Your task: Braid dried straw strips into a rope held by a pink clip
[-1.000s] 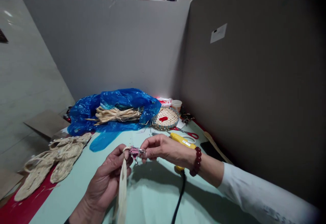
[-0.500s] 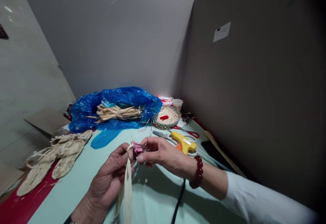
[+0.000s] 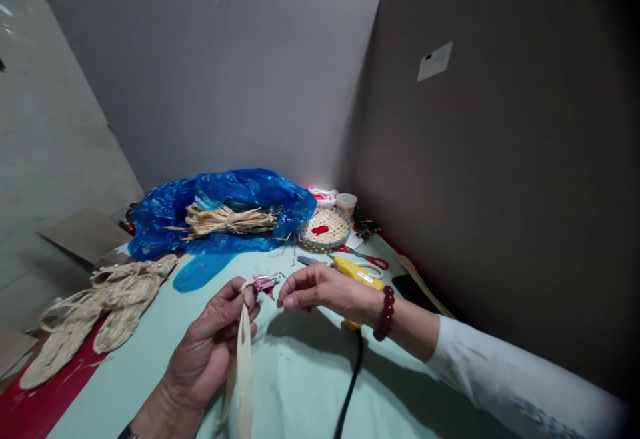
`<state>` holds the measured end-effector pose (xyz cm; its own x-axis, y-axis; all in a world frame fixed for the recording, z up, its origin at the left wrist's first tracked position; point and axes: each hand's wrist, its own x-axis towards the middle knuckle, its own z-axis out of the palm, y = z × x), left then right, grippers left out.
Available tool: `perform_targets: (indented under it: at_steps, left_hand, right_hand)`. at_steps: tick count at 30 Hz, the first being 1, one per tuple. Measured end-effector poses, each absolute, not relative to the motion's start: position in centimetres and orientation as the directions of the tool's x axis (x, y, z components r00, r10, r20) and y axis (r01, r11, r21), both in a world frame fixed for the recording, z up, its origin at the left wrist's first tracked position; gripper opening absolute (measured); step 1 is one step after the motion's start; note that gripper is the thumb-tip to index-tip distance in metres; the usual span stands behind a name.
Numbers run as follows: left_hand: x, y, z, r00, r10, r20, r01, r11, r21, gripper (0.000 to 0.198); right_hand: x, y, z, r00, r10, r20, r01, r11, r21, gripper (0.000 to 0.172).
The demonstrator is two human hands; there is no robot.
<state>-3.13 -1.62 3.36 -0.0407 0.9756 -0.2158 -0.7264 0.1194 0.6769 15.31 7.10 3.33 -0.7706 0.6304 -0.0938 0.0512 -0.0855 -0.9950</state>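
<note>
My left hand [image 3: 205, 339] is closed on pale raffia strips [image 3: 244, 366]. They are looped or knotted at my fingertips, and long ends hang down below. A pink binder clip [image 3: 263, 284] grips the raffia just beyond my left fingers, its wire handles spread to the right. My right hand [image 3: 320, 289], with a dark red bead bracelet [image 3: 385, 312] at the wrist, is beside those handles. Its thumb and index finger are curved with a small gap, apparently clear of the clip.
A blue plastic bag [image 3: 165, 212] holds a raffia bundle [image 3: 233, 219] at the back. Round it stand a woven basket [image 3: 343, 222], a cup [image 3: 346, 202], scissors [image 3: 379, 261] and a yellow glue gun [image 3: 357, 271]. Woven sandals [image 3: 117, 306] lie left. Grey panels [image 3: 250, 79] enclose the table.
My right hand has let go of the binder clip and drawn back slightly. The clip's handles have sprung apart. The view has shifted a little.
</note>
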Motion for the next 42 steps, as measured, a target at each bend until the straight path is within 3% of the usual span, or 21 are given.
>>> perform_targets:
  at_steps: [3,7,16,24,34,42]
  left_hand:
    - [-3.3,-1.4,3.1,-0.041,0.988,-0.148,-0.706,0.076,0.704,0.025]
    - [-3.5,-0.9,2.6,-0.060,0.984,-0.167,-0.657,0.087,0.749,0.025]
    - [-3.0,0.3,0.6,0.074,0.952,-0.296,-0.499,0.292,0.816,0.028]
    - [-2.3,1.1,-0.6,0.068,0.958,-0.280,-0.186,0.288,0.940,0.026]
    - [-0.6,2.6,-1.1,-0.089,0.964,-0.250,0.004,0.252,0.968,0.022]
    - [-0.2,3.5,-1.9,-0.169,0.958,-0.231,0.114,0.252,0.961,0.019]
  right_hand:
    - [16.4,8.7,3.6,-0.743,0.662,-0.104,0.086,-0.059,-0.995,0.018]
    - [17.3,10.5,4.3,-0.731,0.673,-0.114,0.116,-0.042,-0.992,0.017]
    - [16.8,13.4,4.7,-0.598,0.788,-0.147,0.060,-0.139,-0.988,0.008]
    - [14.1,14.9,3.7,-0.515,0.819,-0.254,0.328,-0.085,-0.941,0.020]
    - [12.2,16.7,2.3,-0.424,0.878,-0.222,0.686,0.152,-0.711,0.027]
    - [11.9,16.0,2.3,-0.450,0.887,-0.098,0.825,0.372,-0.425,0.028]
